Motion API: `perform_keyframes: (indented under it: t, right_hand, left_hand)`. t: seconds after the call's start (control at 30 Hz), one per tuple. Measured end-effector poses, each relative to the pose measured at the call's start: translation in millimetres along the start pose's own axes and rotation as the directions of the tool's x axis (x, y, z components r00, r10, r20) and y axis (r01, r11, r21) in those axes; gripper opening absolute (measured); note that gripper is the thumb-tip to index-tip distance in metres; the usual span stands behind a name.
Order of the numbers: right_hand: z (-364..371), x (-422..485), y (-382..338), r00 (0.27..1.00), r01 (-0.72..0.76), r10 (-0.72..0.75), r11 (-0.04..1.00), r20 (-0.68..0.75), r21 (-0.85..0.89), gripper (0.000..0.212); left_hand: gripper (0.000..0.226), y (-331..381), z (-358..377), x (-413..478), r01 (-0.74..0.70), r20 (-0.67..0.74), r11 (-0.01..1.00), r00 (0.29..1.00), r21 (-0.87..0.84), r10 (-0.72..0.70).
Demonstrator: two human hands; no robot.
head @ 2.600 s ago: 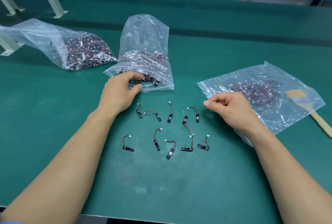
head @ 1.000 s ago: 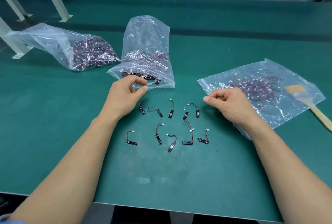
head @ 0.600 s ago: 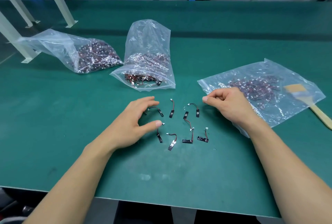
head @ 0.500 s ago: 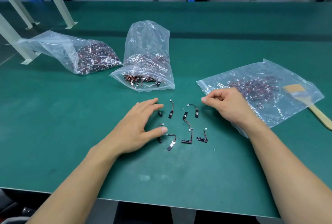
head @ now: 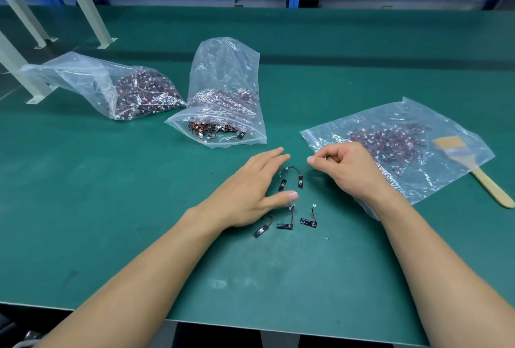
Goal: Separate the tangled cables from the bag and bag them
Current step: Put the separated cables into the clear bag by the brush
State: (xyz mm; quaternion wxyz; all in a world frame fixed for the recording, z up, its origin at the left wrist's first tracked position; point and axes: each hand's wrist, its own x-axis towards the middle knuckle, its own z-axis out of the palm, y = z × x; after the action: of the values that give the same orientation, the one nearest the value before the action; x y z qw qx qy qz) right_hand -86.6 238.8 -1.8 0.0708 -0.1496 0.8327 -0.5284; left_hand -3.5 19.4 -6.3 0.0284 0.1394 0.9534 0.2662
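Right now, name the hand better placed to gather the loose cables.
Left. The left hand lies open and flat over the loose cables; the right hand is curled at the edge of the flat bag.

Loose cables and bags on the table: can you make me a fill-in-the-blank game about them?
The table mat is coloured ____.
The clear bags of cables lying on it number ____.
The hand spread flat over the loose cables is the ____ one.
The brush lies at the far ____ of the table mat.
Missing words: green; three; left; right.
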Motion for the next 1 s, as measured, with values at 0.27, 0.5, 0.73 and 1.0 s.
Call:
perform_keyframes:
  t: [0.27,0.5,0.73,1.0]
  right_hand:
    - [-2.6,1.9,-3.4,0.991,0.094,-0.102,0.991,-0.085,-0.091,0.017]
    - [-6.0,0.5,-7.6,0.944,0.154,-0.206,0.966,-0.259,-0.206,0.018]
    - [-23.2,4.8,-0.5,0.973,-0.024,-0.111,0.82,-0.2,-0.572,0.042]
    - [-24.8,5.9,2.0,0.987,-0.066,-0.039,0.786,-0.157,-0.615,0.022]
  left_hand:
    - [0.111,-16.7,-12.9,-8.5,0.006,-0.017,0.999,1.0,-0.044,-0.007]
    - [0.124,-6.3,5.8,-6.0,-0.118,0.049,0.978,0.993,0.173,0.112]
    - [0.096,3.0,13.5,8.6,-0.115,0.023,0.984,0.993,0.133,0.112]
    - [0.049,11.6,15.4,37.1,-0.149,-0.092,0.988,0.984,0.043,0.153]
